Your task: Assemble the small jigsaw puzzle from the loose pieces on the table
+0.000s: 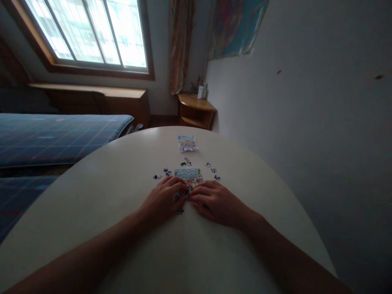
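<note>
A partly joined jigsaw puzzle (188, 173) with a colourful print lies flat on the table, its lower part covered by both hands. My left hand (167, 195) rests over its lower left, thumb and fingers closed in towards a small dark jigsaw piece (188, 193). From the other side my right hand (216, 203) bends its fingers onto the lower right, with its fingertips meeting the left ones at that piece. One loose jigsaw piece (180, 211) shows just below my left hand. What lies under the palms is hidden.
Loose pieces (167, 170) lie left of the puzzle, others (186, 162) above it and more (213, 170) to its right. Farther back on the round white table (122, 175) is a printed packet or sheet (187, 143). A bed (61, 139) stands left, a wall (300, 114) right.
</note>
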Tool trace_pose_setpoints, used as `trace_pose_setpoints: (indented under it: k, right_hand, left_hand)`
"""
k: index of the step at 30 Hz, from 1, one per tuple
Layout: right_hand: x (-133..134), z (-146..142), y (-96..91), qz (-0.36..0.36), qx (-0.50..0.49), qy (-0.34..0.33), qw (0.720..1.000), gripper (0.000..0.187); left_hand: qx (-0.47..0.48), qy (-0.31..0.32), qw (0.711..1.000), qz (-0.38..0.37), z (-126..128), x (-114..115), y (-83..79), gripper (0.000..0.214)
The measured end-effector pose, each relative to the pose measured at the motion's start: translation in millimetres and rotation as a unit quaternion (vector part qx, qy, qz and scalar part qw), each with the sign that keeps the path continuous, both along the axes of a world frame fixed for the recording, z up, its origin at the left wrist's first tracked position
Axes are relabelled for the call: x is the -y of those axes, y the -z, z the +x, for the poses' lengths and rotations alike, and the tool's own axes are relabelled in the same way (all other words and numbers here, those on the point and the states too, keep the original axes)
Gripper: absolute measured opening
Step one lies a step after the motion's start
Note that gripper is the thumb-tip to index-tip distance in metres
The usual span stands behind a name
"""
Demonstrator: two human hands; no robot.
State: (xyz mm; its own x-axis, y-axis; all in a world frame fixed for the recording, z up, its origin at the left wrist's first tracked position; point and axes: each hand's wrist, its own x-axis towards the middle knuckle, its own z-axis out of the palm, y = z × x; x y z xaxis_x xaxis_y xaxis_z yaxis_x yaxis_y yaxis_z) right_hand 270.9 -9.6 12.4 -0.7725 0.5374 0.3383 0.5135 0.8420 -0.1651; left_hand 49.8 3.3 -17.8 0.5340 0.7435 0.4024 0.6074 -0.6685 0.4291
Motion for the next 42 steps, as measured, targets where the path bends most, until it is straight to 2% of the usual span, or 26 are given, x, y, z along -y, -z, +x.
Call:
trace_pose_setpoints:
  k: [10, 17, 21, 26, 29, 31, 36, 42]
  right_hand:
    - [-5, 2, 7.0, 0.002, -0.039, -0.007, 0.999, 0.015]
    - [-7, 1, 10.7, -0.036, -0.088, 0.015, 0.995, 0.012]
    - [-9, 1, 12.6, -0.04, -0.135, 0.071, 0.987, 0.01]
    - [-21, 0, 6.6, -0.04, -0.152, 0.178, 0.971, 0.01]
    - [-38, -6, -2.9, -0.052, -0.11, 0.248, 0.961, 0.011]
    - [-53, -12, -10.4, -0.06, -0.037, 0.299, 0.952, 0.015]
    - [-94, -33, -23.9, -0.071, 0.019, 0.347, 0.935, 0.02]
    - [-117, -61, -20.3, -0.083, 0.074, 0.397, 0.911, 0.024]
  left_hand:
    - [0.005, 0.002, 1.0, 0.001, 0, 0, -1.8, 0.01]
    - [0.008, 0.002, 1.0, 0.006, 0, 0, -1.3, 0.011]
    - [0.006, -0.005, 1.0, 0.005, 1, 0, -2.7, 0.01]
    - [0.0, -0.009, 1.0, 0.007, 2, 0, -3.6, 0.011]
    - [0.001, -0.011, 1.0, 0.013, 1, 0, -2.9, 0.012]
    - [0.002, -0.007, 1.0, 0.015, 1, 0, -2.2, 0.012]
    - [0.003, -0.006, 1.0, 0.007, 1, 0, -1.8, 0.01]
    - [0.0, -0.005, 1.0, -0.002, 0, -1, -2.3, 0.009]
